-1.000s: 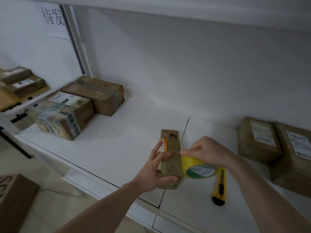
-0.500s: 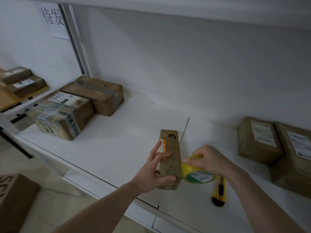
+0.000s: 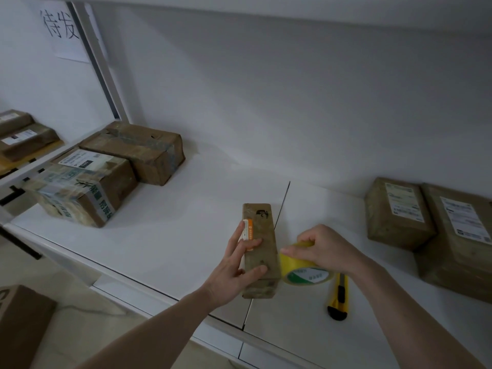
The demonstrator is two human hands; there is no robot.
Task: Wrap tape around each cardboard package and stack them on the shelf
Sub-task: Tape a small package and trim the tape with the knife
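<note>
A narrow brown cardboard package [image 3: 262,230] stands on its long edge near the front of the white shelf [image 3: 173,230]. My left hand [image 3: 237,267] holds it from the left, thumb across its top face and fingers along its side. My right hand [image 3: 323,249] grips a roll of yellow tape [image 3: 303,272] pressed against the package's right side. Two taped packages [image 3: 106,179] lie at the shelf's left end. Two labelled packages [image 3: 431,225] lie at its right.
A yellow utility knife [image 3: 338,296] lies on the shelf just right of the tape roll. More boxes [image 3: 21,134] sit on a neighbouring shelf at far left. A brown carton [image 3: 18,328] stands on the floor below left. A paper sign [image 3: 61,25] hangs on the wall.
My right hand has carried the tape roll down the package's right side toward me. My left hand keeps its hold on the package.
</note>
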